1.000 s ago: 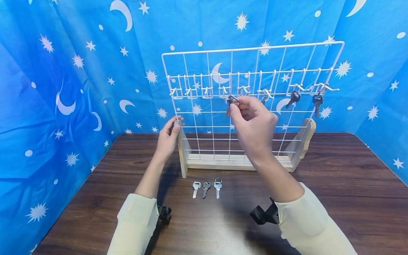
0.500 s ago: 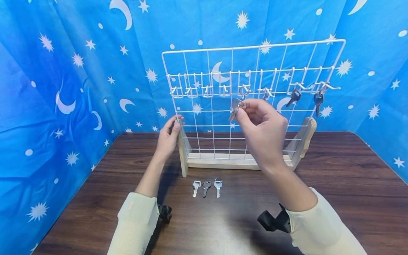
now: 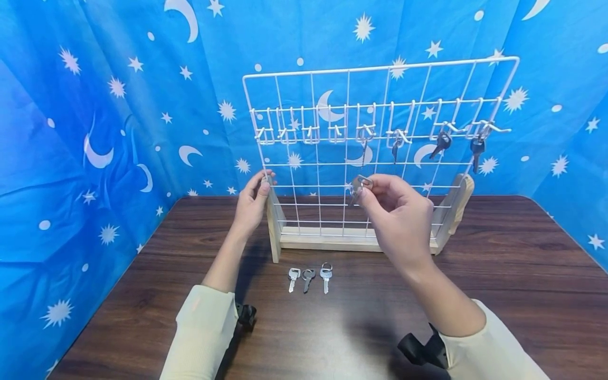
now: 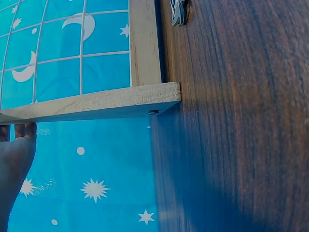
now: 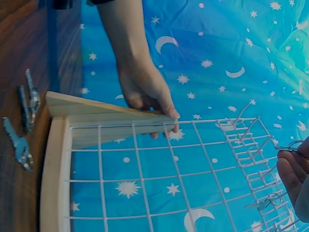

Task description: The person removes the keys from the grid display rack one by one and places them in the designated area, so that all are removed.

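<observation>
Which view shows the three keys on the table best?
The head view: all three keys show whole and easy to tell apart. The right wrist view shows them at its left side, two bunched together; the left wrist view catches only part of them, cut off at its top edge.

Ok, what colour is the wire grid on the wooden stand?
White. The wire grid shows best in the head view.

Eight keys [image 3: 326, 275]; eight hooks [image 3: 499, 128]
</observation>
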A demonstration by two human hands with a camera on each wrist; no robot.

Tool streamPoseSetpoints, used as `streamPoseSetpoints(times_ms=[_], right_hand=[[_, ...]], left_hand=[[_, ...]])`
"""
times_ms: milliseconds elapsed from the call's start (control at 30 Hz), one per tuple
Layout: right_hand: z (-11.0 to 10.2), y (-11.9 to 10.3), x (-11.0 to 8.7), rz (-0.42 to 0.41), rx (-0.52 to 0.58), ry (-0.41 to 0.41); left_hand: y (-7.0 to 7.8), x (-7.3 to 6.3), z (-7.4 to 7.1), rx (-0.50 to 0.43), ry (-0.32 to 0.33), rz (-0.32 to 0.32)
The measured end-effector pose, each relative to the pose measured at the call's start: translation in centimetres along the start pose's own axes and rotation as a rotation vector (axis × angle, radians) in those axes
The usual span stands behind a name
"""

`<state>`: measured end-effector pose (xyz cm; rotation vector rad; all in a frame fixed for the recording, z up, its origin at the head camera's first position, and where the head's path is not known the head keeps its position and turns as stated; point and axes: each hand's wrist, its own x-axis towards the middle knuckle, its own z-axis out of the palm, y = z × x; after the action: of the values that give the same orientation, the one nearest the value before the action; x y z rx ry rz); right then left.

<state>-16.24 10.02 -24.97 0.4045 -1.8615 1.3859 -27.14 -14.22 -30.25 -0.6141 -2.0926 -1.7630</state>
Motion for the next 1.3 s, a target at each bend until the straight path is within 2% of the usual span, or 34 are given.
streamPoseSetpoints(times_ms=[233, 467, 600, 867, 1100, 1200, 1300], right_hand=[[-0.4, 1.0, -0.5, 0.019, -0.021, -0.027], [-0.7, 1.8, -0.7, 0.083, -0.066, -0.072], [-0.8, 2.2, -0.9, 0.134, -0.072, -0.109], [-0.8, 3.3, -1.7, 0.262, 0.004, -0.215], [-0.4, 4.5, -2.2, 0.372, 0.135, -0.267], [-0.2, 5.2, -2.5, 0.427, 0.179, -0.306], [-0.1, 5.8, -2.7, 0.49, 0.203, -0.342]], left_hand=[[-0.1, 0.1, 0.0, 0.009, -0.006, -0.003], [-2.7, 0.9, -0.3, -0.055, 0.005, 0.004], [-3.1, 0.9, -0.3, -0.043, 0.01, 0.027], [-2.6, 0.7, -0.3, -0.039, 0.0, 0.0], [-0.1, 0.1, 0.0, -0.021, -0.001, -0.019], [-0.9, 0.3, -0.1, -0.041, 0.003, -0.005], [-0.9, 0.3, -0.1, -0.046, -0.001, -0.003]])
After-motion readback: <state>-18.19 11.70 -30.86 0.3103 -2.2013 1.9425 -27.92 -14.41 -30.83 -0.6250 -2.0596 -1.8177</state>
